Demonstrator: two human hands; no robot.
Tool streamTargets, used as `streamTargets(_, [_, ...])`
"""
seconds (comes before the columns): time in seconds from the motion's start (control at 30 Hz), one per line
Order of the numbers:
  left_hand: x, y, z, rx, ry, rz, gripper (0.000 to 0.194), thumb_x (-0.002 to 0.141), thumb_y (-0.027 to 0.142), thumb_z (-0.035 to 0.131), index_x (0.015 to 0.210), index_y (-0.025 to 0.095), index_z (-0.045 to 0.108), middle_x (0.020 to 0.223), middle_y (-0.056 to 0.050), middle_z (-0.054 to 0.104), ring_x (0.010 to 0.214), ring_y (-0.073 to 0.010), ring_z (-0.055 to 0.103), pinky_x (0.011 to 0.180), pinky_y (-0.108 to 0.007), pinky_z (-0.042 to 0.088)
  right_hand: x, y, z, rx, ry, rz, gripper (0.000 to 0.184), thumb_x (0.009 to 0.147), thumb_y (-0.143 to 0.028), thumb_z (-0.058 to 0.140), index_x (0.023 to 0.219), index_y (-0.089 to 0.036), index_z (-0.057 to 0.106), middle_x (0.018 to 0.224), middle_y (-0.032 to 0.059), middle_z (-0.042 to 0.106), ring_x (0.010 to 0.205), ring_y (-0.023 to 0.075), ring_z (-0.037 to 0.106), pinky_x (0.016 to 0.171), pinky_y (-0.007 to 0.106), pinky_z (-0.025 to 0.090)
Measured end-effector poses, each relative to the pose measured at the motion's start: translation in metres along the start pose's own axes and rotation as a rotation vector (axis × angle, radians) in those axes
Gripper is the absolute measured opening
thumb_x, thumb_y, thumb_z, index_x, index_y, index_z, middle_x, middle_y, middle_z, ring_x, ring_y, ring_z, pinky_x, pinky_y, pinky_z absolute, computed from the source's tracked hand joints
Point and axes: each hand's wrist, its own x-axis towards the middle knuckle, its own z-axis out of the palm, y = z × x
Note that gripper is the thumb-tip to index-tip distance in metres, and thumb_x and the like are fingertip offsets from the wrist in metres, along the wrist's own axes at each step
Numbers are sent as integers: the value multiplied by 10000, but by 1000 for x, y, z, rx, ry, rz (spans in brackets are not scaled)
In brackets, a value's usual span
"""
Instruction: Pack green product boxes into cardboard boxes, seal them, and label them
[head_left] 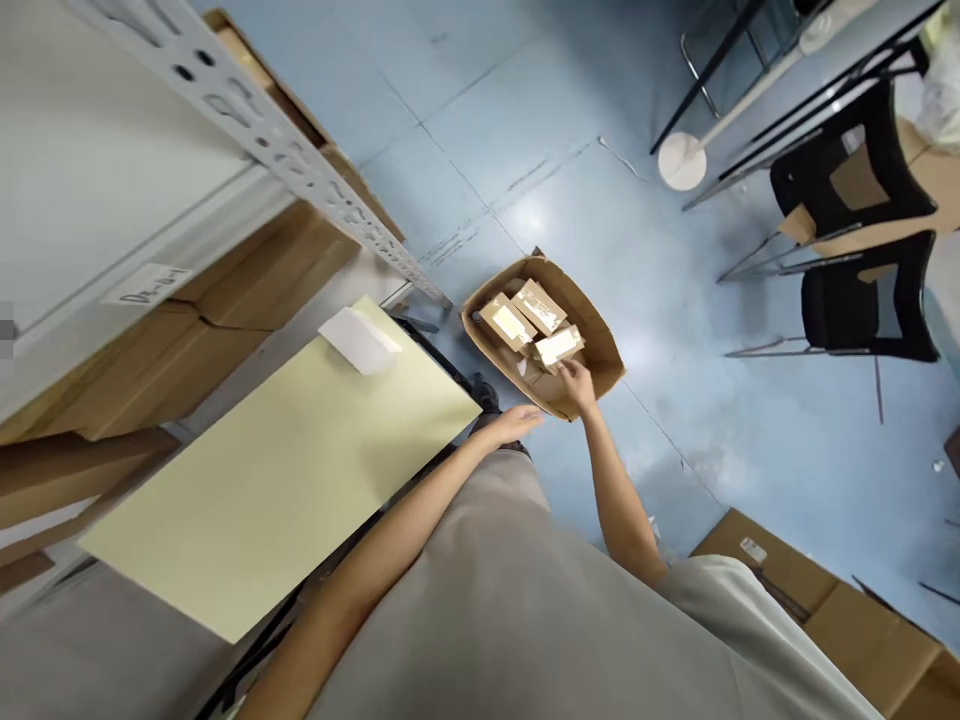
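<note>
An open cardboard box stands on the blue floor and holds several small brown packets with pale labels. My right hand reaches into it with its fingers closed on the nearest small brown packet. My left hand hangs just outside the box's near rim, beside the corner of a pale yellow board, fingers stretched out and holding nothing.
A white metal shelf rack with large cardboard boxes fills the left. A white paper lies on the yellow board. Black chairs and table legs stand at the right. Flattened cartons lie at the lower right.
</note>
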Motion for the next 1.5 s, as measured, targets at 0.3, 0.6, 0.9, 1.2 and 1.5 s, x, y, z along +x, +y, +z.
streamTargets(0.3, [-120,4,-119,-415,530,-70,679,660,701,986,1122,221,853,1424,-200,822,1284,-365,803,1191,-518,590,-20,-82,110,-47,-478,-240,542,969,-715,750,1158,-216,847,1358,190,856,1325,368,802,1194,543,613])
streamTargets(0.6, [-229,-31,-112,-806,979,184,642,621,717,1025,994,234,826,1410,-185,826,1336,-365,781,1260,-551,543,-65,-154,196,-164,-895,-417,709,825,-920,720,1071,-266,834,1242,201,881,1243,433,838,1155,622,641])
streamTargets(0.9, [-343,-89,-94,-1020,1209,515,564,654,651,1042,998,242,861,1410,-162,830,1403,-383,737,1287,-543,495,-200,-195,268,-278,-1185,-531,738,792,-902,812,1158,-262,845,1245,184,884,1288,406,812,1218,627,593])
streamTargets(1.2, [-499,-221,-58,-1113,1550,845,464,713,546,1021,992,212,858,1314,-163,853,1314,-372,764,1183,-522,552,-417,-177,346,-469,-1441,-670,745,850,-857,832,1252,-230,839,1346,183,862,1323,380,799,1247,613,566])
streamTargets(1.5, [-663,-432,79,-1272,2919,54,728,853,305,960,1465,104,622,1698,-265,542,1632,-379,466,1367,-546,321,-582,-117,419,-795,-1776,-752,804,812,-903,852,1265,-238,834,1375,186,852,1333,401,804,1274,630,560])
